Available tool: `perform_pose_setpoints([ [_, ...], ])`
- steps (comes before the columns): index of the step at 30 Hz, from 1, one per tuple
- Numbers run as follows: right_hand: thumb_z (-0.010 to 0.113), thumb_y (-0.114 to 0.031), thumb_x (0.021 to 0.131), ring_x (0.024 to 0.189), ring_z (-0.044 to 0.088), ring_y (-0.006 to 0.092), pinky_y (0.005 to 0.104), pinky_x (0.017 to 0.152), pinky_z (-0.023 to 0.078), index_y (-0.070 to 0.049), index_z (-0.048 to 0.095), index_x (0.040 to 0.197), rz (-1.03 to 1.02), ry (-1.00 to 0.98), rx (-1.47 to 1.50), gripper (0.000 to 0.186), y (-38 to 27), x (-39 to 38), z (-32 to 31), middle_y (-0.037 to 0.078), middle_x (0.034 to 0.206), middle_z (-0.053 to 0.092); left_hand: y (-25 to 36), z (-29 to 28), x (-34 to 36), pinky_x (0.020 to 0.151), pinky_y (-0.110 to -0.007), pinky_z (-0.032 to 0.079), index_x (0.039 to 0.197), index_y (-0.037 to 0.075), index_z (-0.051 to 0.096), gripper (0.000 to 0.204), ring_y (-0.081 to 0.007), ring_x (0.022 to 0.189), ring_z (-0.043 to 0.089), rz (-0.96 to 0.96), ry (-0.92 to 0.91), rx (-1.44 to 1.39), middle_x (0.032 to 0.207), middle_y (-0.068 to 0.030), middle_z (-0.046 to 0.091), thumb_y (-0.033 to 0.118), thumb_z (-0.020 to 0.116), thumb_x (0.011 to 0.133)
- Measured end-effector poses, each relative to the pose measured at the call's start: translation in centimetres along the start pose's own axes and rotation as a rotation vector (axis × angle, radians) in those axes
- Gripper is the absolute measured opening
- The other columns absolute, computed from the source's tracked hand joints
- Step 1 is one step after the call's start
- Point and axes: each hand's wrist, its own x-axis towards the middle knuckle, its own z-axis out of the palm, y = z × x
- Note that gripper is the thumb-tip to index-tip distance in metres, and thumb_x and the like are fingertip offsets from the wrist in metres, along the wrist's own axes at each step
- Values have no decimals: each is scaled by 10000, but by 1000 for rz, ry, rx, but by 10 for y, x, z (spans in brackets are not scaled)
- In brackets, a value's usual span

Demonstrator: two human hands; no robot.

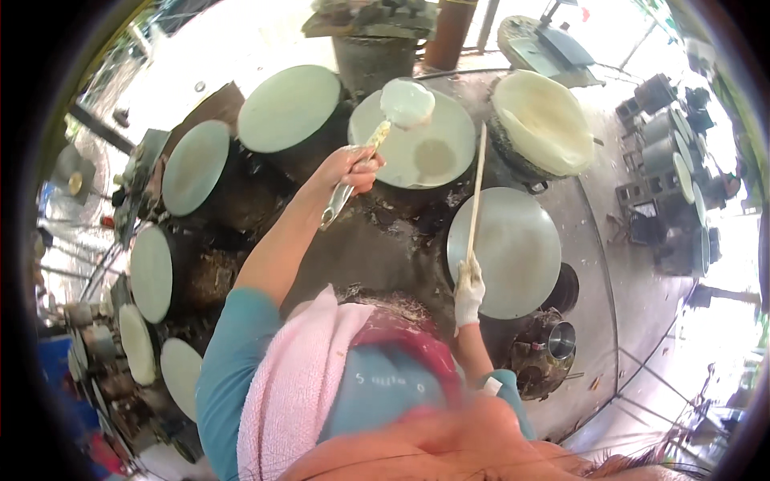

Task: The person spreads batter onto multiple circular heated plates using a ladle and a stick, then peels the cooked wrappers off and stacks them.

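Note:
My bare left hand [353, 170] is closed around the handle of a ladle [407, 103] with a wide, whitish round bowl. That bowl hangs over the far part of a pale round griddle [370, 148] in front of me, and a dark round patch shows on the griddle below it. In a white glove, my right hand [468, 293] grips a long, thin wooden stick [479, 184]. The stick points away from me, crossing the left part of a second round griddle [513, 256]. Beyond the stick's tip, a large pan [545, 120] holds or is covered by something cream-coloured and soft-looking.
More round griddles curve around my left, including a large one [289, 108] and a smaller one [151, 272]. A metal pot [561, 341] stands low at my right. Behind the griddles is a grey bucket-like container [373, 64]. Several covered stoves line the far right.

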Motion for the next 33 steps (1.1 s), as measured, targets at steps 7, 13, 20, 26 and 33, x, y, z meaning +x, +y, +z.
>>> perform_pose_setpoints([
  [7,541,-9,908,1004,533,101,229,865,449,37,449,1309,-173,248,188,414,-45,24,42,56,1248,519,25,28,103,332,-170,193,958,-20,474,286,16,314,249,-197,-284,-34,542,100,312,244,373,995],
  [13,573,-97,909,619,464,10,145,483,377,-70,444,1347,-64,712,135,457,-4,-56,29,-44,897,578,9,78,144,299,-186,149,936,24,511,315,-1,317,234,-440,-551,91,456,116,257,315,401,981],
  [20,569,-123,911,484,352,-18,142,377,277,-108,425,1366,-135,979,271,478,3,-101,2,-69,813,589,-94,173,177,393,-226,251,900,-15,484,290,-47,370,301,-558,-761,322,535,59,324,259,426,974],
  [26,564,-311,901,822,640,308,380,733,509,-137,484,1315,61,1009,-699,456,9,-93,-33,154,983,646,-261,208,176,407,-251,324,812,-14,504,281,-92,412,399,-373,-601,458,544,-5,445,236,520,939],
  [33,545,-311,914,622,595,274,390,578,487,-196,457,1340,145,936,-637,450,79,-88,-89,64,733,600,-318,185,168,722,-453,489,1112,-61,496,384,-415,922,575,621,-294,1333,1022,-250,598,214,559,851],
])
